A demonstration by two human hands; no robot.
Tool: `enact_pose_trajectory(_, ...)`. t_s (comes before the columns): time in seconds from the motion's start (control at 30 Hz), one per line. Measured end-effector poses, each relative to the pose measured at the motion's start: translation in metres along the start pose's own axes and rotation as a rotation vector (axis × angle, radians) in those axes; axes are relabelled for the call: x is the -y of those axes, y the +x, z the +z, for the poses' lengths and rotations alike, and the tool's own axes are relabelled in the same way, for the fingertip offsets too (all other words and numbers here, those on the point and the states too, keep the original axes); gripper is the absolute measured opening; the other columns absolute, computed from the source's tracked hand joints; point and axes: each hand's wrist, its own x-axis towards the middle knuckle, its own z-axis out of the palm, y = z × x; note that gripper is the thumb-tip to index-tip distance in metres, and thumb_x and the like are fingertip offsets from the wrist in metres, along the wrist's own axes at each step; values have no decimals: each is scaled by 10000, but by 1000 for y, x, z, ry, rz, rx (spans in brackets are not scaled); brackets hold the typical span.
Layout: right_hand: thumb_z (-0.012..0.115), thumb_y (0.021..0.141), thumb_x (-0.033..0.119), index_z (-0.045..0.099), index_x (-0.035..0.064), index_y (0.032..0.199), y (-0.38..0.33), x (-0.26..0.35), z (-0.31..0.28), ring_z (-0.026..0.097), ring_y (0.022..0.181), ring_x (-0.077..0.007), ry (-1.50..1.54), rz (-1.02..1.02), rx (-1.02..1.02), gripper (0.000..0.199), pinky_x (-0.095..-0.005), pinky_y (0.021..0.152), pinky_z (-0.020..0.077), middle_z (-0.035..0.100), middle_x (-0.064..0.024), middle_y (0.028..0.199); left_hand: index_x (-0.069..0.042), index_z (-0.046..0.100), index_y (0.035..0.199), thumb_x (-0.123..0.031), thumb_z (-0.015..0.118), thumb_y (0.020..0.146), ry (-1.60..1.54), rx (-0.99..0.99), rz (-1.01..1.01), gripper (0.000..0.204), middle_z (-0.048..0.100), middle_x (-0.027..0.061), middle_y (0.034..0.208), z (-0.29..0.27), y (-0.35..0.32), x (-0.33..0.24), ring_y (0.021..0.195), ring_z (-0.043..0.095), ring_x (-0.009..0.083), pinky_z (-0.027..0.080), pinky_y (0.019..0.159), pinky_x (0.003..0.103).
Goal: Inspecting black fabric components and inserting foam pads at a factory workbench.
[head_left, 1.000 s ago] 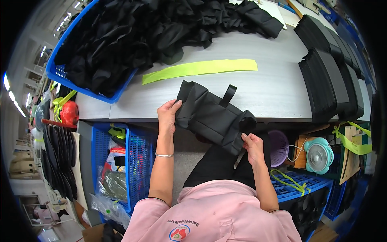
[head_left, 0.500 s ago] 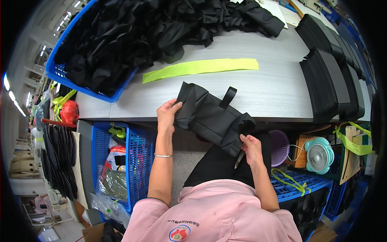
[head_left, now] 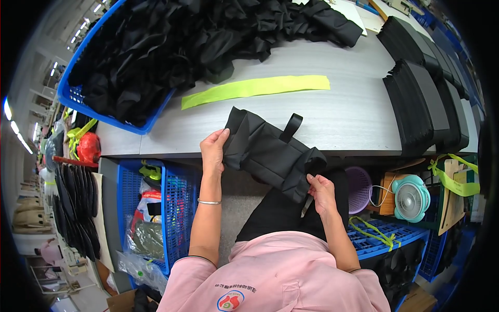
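Note:
A black sewn fabric pouch (head_left: 265,152) with a short webbing loop (head_left: 292,128) on its upper edge is stretched slantwise between my hands, over my lap and the table's front edge. My left hand (head_left: 213,150) pinches its left end between thumb and fingers. At the lower right corner my right hand (head_left: 322,192) has its fingertips closed on the cloth. Beneath that corner a small narrow strip (head_left: 306,206) hangs down. Just beyond the pouch, a flat yellow-green fabric strip (head_left: 254,89) lies on the grey table (head_left: 343,119).
A blue basket (head_left: 117,120) heaped with black fabric pieces (head_left: 171,47) fills the far left. Stacks of black panels (head_left: 418,112) stand at the right. Below the tabletop are a blue crate (head_left: 179,218), a purple basket (head_left: 358,190) and a teal fan (head_left: 411,199).
The view has shifted slightly. Both hands keep hold of the pouch in nearly the same pose, and a small strip now shows below its right corner.

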Motion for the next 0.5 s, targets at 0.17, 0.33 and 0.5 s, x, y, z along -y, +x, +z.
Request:
enact_pose_trajectory(0.17, 721, 901, 149, 578, 134, 676, 1, -2, -1, 521, 580, -46, 6, 0, -12, 267, -209, 579, 438, 593, 49, 660, 45, 704, 1032, -72, 768, 849, 23, 15, 2, 227, 724, 86, 916, 3, -3, -2, 781, 662, 125, 525, 713, 250)
enact_pose_trajectory(0.33, 722, 902, 149, 582, 129, 701, -3, 5, -6, 524, 591, -50, -4, -76, -17, 245, -205, 581, 425, 596, 46, 675, 34, 694, 1030, -41, 755, 851, -46, -50, 72, 203, 722, 82, 907, 7, -5, 3, 781, 660, 116, 521, 713, 238)
enact_pose_trajectory(0.5, 714, 905, 138, 577, 132, 722, 1, 12, -17, 494, 595, -32, -11, -135, -64, 229, -199, 558, 390, 601, 51, 702, 15, 692, 1040, -36, 740, 862, 4, 76, 74, 192, 712, 59, 921, -1, -6, 0, 799, 652, 106, 513, 724, 224)
